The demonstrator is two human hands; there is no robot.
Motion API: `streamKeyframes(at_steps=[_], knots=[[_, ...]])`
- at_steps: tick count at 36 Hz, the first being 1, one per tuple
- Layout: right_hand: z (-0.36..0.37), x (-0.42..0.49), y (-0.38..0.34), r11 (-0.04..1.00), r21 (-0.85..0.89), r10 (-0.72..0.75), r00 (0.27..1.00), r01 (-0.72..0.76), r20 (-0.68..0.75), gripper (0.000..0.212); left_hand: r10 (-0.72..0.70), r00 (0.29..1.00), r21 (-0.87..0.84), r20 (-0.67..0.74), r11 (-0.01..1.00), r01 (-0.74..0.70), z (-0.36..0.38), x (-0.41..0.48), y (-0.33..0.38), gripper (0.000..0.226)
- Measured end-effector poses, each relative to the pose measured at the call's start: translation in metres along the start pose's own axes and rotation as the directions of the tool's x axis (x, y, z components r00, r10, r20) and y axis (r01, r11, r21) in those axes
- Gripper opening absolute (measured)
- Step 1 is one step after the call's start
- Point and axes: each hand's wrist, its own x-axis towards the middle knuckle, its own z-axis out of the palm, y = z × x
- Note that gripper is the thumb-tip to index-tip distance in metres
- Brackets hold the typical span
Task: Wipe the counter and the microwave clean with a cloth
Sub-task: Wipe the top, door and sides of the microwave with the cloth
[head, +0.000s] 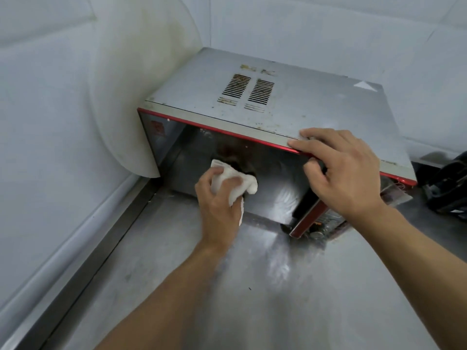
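At the microwave (290, 97) door.
White cloth (232, 181) gripped in left hand (219, 198), against glass; right hand (346, 170) flat, uncurled, on top edge.

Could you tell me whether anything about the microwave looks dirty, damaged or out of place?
Yes: the microwave is soiled on top, with brownish grime round the vent slots and specks near the front edge. The left hand holds the cloth on the door, not there.
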Motion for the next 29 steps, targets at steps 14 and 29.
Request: streamKeyframes(at_steps=[14, 29], knots=[[0.001, -0.001, 0.000, 1.000, -0.008, 0.003, 1.000, -0.003, 0.004, 0.042, 0.135, 0.911, -0.024, -0.389, 0.987, -0.156, -0.024, 0.076, 0.039, 0.034], [-0.001, 0.000, 0.000, 1.000, -0.027, 0.005, 1.000, -0.004, 0.024, 0.042, -0.169, 0.984, 0.002, -0.062, 0.986, 0.170, -0.021, 0.016, -0.020, 0.036]])
